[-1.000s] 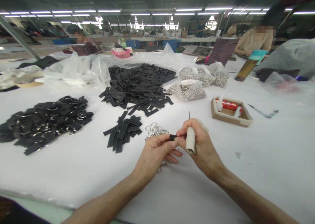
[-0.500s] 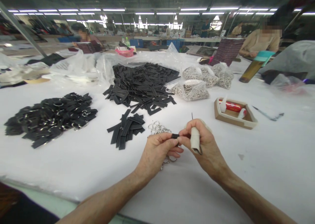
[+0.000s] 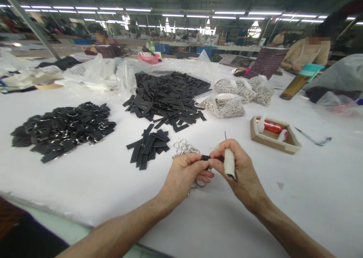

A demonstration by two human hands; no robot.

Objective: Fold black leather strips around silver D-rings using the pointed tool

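Your desk (image 3: 85, 178) runs out of view at right. Your left hand (image 3: 181, 176) and right hand (image 3: 241, 171) meet above it, the right partly covering a wrapped tool (image 3: 229, 163). Metal rings (image 3: 183, 147) are partly hidden behind the left; the black strip (image 3: 205, 157) pinched between both shows only partly.

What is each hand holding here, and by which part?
The left hand and right hand hold a small black strip at opposite visible ends; the right also grips a tool by its pale handle.

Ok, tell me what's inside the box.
The box holds a red tube, a white pointed piece at its left end and a smaller white piece at its right. Whatever lies beneath them is covered.
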